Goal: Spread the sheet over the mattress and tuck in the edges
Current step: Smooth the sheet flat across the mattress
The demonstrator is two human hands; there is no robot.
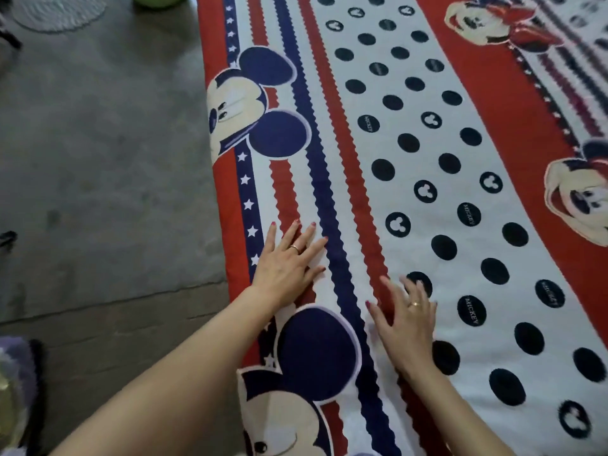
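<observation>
1. The sheet lies flat across the bed, its stripes and rows of dots running lengthwise away from the person, slanting toward the upper left.
2. Its left edge drops over the bed's side next to the grey floor.
3. The left hand presses flat near that edge, fingers spread and straight.
4. The right hand rests just beside it on the red wavy stripe, fingers apart, gripping nothing.

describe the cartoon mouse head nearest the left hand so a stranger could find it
Start at the sheet and follow its left edge by the floor. Just below the left hand lies the mouse head: unlike the one farther up, the person's forearm crosses it.
</observation>
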